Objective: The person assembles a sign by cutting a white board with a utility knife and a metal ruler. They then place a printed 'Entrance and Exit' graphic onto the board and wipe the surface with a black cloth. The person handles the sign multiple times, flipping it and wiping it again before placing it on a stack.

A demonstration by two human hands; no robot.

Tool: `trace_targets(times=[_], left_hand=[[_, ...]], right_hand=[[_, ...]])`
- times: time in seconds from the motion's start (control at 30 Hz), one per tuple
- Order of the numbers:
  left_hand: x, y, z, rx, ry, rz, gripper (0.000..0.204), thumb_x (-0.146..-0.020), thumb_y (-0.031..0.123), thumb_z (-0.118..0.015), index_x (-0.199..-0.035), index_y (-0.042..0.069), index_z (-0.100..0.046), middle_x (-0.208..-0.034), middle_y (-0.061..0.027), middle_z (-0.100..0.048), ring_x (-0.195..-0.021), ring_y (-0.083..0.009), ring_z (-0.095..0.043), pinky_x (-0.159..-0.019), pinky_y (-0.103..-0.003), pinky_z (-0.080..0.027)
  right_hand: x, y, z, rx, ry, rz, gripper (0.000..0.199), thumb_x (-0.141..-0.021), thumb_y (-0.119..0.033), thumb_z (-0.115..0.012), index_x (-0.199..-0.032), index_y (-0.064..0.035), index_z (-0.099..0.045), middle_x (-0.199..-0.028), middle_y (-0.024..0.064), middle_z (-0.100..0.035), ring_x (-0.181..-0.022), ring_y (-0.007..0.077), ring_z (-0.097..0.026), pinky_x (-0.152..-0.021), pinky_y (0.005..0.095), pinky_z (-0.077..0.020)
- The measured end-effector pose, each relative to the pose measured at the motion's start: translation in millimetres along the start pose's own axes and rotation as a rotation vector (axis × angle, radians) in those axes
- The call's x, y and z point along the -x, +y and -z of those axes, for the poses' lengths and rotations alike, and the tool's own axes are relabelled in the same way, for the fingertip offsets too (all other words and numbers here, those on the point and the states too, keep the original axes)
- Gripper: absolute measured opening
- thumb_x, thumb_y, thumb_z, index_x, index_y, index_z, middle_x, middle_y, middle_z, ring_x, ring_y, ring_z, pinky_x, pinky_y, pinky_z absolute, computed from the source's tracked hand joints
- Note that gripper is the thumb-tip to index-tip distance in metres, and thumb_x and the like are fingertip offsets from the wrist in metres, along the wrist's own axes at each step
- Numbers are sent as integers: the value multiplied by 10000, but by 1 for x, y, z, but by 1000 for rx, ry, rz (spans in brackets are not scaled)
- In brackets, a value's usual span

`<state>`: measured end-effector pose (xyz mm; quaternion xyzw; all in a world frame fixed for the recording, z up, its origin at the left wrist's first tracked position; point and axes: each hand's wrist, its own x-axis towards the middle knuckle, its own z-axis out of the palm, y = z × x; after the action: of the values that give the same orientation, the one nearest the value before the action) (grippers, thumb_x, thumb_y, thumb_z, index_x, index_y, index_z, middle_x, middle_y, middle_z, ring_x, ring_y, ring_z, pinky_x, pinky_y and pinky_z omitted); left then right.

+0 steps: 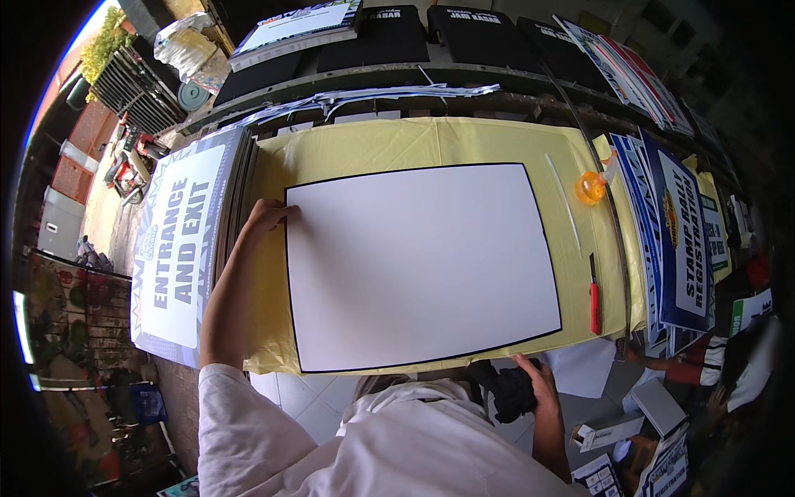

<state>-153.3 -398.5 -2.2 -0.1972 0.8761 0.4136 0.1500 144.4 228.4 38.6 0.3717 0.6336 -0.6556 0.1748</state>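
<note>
A large white board [422, 265] with a thin black border lies flat on a table wrapped in yellow plastic sheeting [356, 145]. My left hand [270, 217] is closed on the board's left edge near its far corner, with the fingertips over the white face. Close to my body, at the table's near edge, my right hand [542, 388] grips a bunched black cloth [508, 393]. Part of that hand is turned away from view. Right of the board lie a red utility knife [594, 305] and a thin white strip [563, 201].
An orange squeeze bottle [590, 188] stands at the far right of the table. Stacked printed signs [182, 240] flank the left side, and more signs [683, 236] lean at the right. Behind is a rack with black panels [484, 37]. Another person [712, 364] is at the lower right.
</note>
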Motion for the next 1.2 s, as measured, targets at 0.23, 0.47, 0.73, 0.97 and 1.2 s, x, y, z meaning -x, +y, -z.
trace_targets(times=[0.23,0.47,0.73,0.97,1.2], left_hand=[[29,-11,-30,-323,576,-186,560,-810,324,-856,-1270,84,-644,-1143,-116,-709,-1067,-314,-681,-904,-438,-546],[96,-12,-130,-399,670,-677,474,-1000,269,-645,-1418,68,-548,-1523,-204,-471,-1426,-412,-403,-1182,-564,-305],[97,-12,-140,-506,587,-550,545,-1092,302,-454,-1583,78,-376,-1672,-213,-283,-1567,-448,-174,-1208,-749,-66],[92,-23,-145,-462,593,-504,515,-1118,270,-390,-1613,136,-346,-1695,-194,-247,-1578,-451,-133,-1209,-751,-25],[90,-19,-143,-489,539,-509,519,-1121,320,-381,-1605,134,-366,-1699,-188,-243,-1584,-436,-122,-1211,-744,0]], right_hand=[[85,-117,-68,-123,-235,547,325,-1030,-333,-609,-1008,-8,-593,-890,63,-583,-794,118,-554,-734,257,-460],[-13,-191,-266,-56,-86,954,324,-1003,-327,-714,-1044,-6,-708,-1015,72,-687,-964,157,-618,-887,300,-492],[-141,-58,-342,1052,83,1338,626,-997,-441,-591,-1471,-35,-555,-1654,251,-314,-1561,477,-183,-1248,652,-126],[-19,27,-319,1165,-200,1199,776,-883,-360,-747,-1517,-6,-471,-1680,256,-249,-1561,496,-170,-1238,644,-185],[-93,-4,-110,1204,578,909,685,-1013,-459,-589,-1424,84,-513,-1664,256,-278,-1555,479,-196,-1251,628,-192]])
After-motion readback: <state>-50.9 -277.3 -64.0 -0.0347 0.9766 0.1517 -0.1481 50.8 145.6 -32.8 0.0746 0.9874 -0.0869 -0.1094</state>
